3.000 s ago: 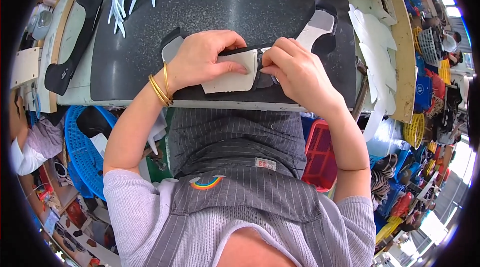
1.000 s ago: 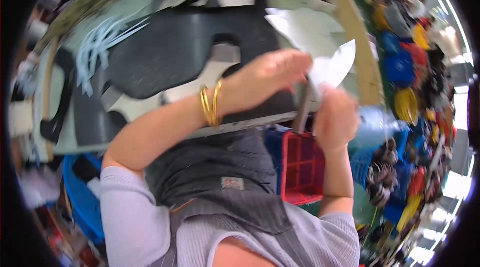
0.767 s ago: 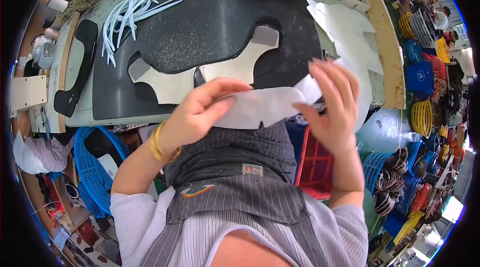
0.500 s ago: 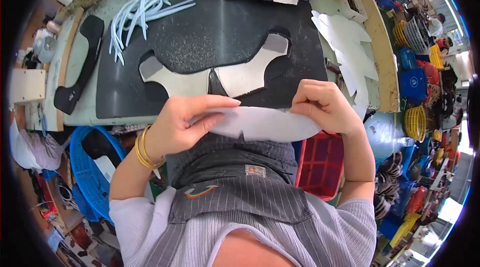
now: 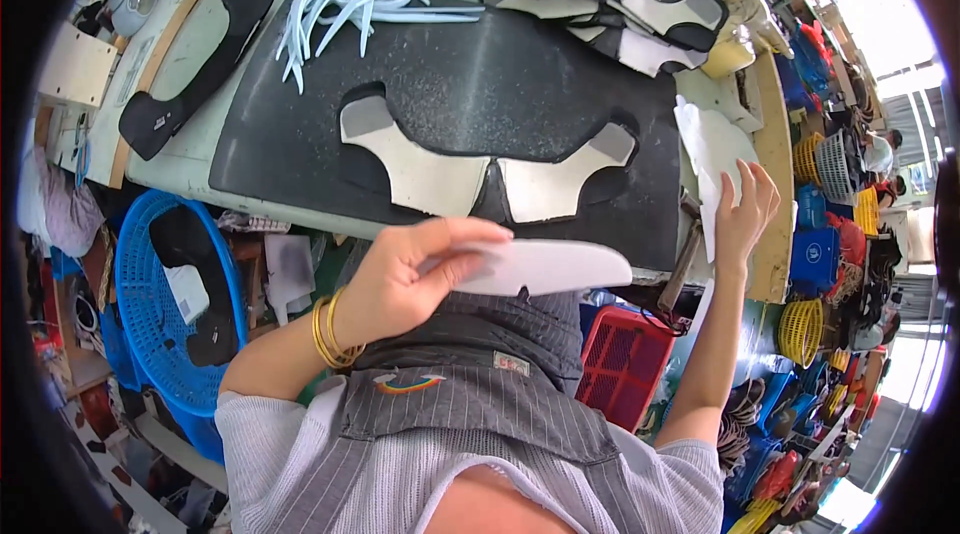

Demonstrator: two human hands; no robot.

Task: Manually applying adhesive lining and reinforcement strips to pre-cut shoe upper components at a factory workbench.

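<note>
Between the thumb and fingers of my left hand [image 5: 395, 279] is a thin white notched piece [image 5: 565, 264], held level above my lap. My right hand [image 5: 745, 212] is stretched out to the right with fingers apart, at the edge of some white cut-out sheets [image 5: 712, 139]; whether it touches them I cannot tell. On the black mat [image 5: 280, 149] in front of me lies a curved black piece [image 5: 491, 199] faced with two white panels [image 5: 435, 174], a dark gap between them.
Pale blue strips [image 5: 365, 9] lie at the mat's far left, beside a black curved piece [image 5: 215, 59]. Similar black-and-white pieces [image 5: 590, 4] are piled at the back. Below the table edge are a blue basket [image 5: 135, 284] and a red crate [image 5: 625, 359]. A hammer-like tool [image 5: 683, 264] sits near the right edge.
My right hand has let go of the white piece and moved right to the white sheets, its fingers spreading. The left hand still holds the piece. The whole view has shifted.
</note>
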